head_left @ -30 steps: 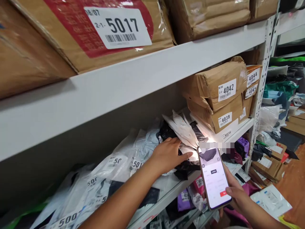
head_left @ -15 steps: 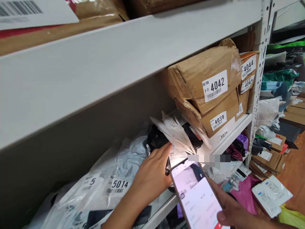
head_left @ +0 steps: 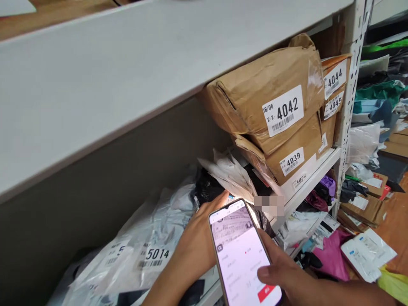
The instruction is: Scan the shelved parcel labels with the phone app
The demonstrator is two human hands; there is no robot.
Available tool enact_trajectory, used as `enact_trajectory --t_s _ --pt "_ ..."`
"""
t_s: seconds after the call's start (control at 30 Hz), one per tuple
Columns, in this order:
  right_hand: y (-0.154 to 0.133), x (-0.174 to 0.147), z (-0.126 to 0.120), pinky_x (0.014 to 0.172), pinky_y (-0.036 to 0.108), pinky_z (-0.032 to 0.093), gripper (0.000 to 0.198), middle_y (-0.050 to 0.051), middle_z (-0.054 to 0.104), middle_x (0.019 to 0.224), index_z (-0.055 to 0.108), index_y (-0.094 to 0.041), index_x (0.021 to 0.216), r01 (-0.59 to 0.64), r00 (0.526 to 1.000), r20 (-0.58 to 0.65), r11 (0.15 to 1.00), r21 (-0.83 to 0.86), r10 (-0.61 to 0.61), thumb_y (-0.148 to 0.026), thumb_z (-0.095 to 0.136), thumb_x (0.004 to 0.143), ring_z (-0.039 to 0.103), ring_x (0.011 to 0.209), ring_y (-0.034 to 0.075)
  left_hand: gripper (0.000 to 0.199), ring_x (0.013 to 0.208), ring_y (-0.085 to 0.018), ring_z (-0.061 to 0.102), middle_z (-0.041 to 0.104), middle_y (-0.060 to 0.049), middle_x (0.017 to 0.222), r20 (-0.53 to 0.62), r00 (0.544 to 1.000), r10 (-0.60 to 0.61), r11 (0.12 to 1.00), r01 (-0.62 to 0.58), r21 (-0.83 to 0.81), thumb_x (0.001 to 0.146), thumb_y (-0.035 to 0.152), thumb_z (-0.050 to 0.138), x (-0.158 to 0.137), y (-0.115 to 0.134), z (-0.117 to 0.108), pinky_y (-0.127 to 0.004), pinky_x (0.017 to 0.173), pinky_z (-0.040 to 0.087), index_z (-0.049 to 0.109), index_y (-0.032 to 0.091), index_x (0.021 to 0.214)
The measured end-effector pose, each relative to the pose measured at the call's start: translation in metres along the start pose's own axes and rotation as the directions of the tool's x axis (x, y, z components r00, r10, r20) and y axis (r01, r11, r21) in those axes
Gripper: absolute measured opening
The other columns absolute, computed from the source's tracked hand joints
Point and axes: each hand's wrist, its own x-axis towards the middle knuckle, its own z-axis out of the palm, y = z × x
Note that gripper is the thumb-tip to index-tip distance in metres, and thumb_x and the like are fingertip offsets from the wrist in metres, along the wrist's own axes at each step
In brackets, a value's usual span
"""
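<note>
In my right hand (head_left: 283, 272) I hold a smartphone (head_left: 244, 255), its thumb lying over the screen near a red button. A camera picture of printed text fills the top of the screen. Behind the phone, my left hand (head_left: 197, 242) grips a white plastic mailer (head_left: 232, 174) at its lower left side; the fingertips are mostly hidden. Light falls on the label by the phone's top edge. A black plastic parcel (head_left: 205, 185) lies just beyond my left hand. To its left are clear-wrapped parcels (head_left: 156, 233), one marked 5014.
Cardboard boxes labelled 4042 (head_left: 267, 93) and 4039 (head_left: 287, 148) are stacked at the shelf's right end. A white shelf beam (head_left: 111, 97) runs overhead. Past the perforated upright (head_left: 349, 93), parcels fill other shelves and the floor; a pink bag (head_left: 333, 255) lies low.
The phone has moved left and slightly up, now covering part of my left hand. Its camera picture shows printed text instead of a blurred scene. My left hand stays at the white mailer.
</note>
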Motion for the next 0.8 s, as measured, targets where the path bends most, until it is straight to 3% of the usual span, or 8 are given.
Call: enact_trajectory --t_s 0.13,0.33,0.47,0.57,0.8 --pt "-0.001 -0.001 0.004 0.104 0.052 0.045 0.072 0.008 0.072 0.12 0.051 -0.026 0.13 -0.025 1.0 0.005 0.999 0.048 0.025 -0.039 0.086 0.069 0.067 0.118 0.033 0.062 0.131 -0.035 0.058 0.057 -0.016 0.146 0.039 0.999 -0.024 1.0 0.024 0.004 0.084 0.037 0.059 0.005 0.001 -0.005 -0.052 0.111 0.047 0.057 0.015 0.142" --pt "-0.006 -0.003 0.008 0.102 0.05 0.048 0.067 0.007 0.073 0.116 0.052 -0.025 0.13 -0.001 1.0 0.03 0.998 0.061 -0.001 -0.039 0.084 0.072 0.071 0.112 0.032 0.062 0.135 -0.033 0.054 0.053 -0.011 0.15 0.077 0.997 -0.02 1.0 0.021 -0.014 0.081 0.036 0.065 0.006 0.002 -0.011 -0.048 0.114 0.045 0.06 0.02 0.141" --pt "-0.007 0.0 0.009 0.09 0.051 0.055 0.067 0.008 0.072 0.119 0.051 -0.027 0.131 0.008 0.998 0.068 0.998 0.055 -0.012 -0.038 0.083 0.074 0.074 0.102 0.032 0.054 0.136 -0.034 0.053 0.05 -0.01 0.152 0.094 0.995 -0.026 1.0 0.027 -0.009 0.08 0.036 0.068 0.006 0.006 -0.014 -0.049 0.115 0.043 0.068 0.023 0.132" --pt "-0.008 0.0 0.008 0.089 0.05 0.056 0.071 0.009 0.071 0.123 0.05 -0.026 0.135 0.02 0.998 0.057 0.999 0.039 -0.023 -0.039 0.084 0.073 0.072 0.107 0.033 0.047 0.135 -0.031 0.054 0.052 -0.007 0.151 0.076 0.997 -0.009 0.999 0.011 -0.031 0.079 0.034 0.069 0.006 0.006 -0.015 -0.045 0.115 0.043 0.071 0.026 0.125" --pt "-0.008 -0.003 0.009 0.091 0.05 0.055 0.069 0.008 0.074 0.117 0.053 -0.026 0.132 0.001 0.999 0.044 1.0 0.02 -0.002 -0.039 0.085 0.072 0.074 0.105 0.032 0.057 0.137 -0.03 0.052 0.05 -0.009 0.152 0.075 0.997 -0.026 0.997 0.031 -0.067 0.081 0.034 0.067 0.006 0.005 -0.014 -0.045 0.117 0.041 0.064 0.021 0.136"
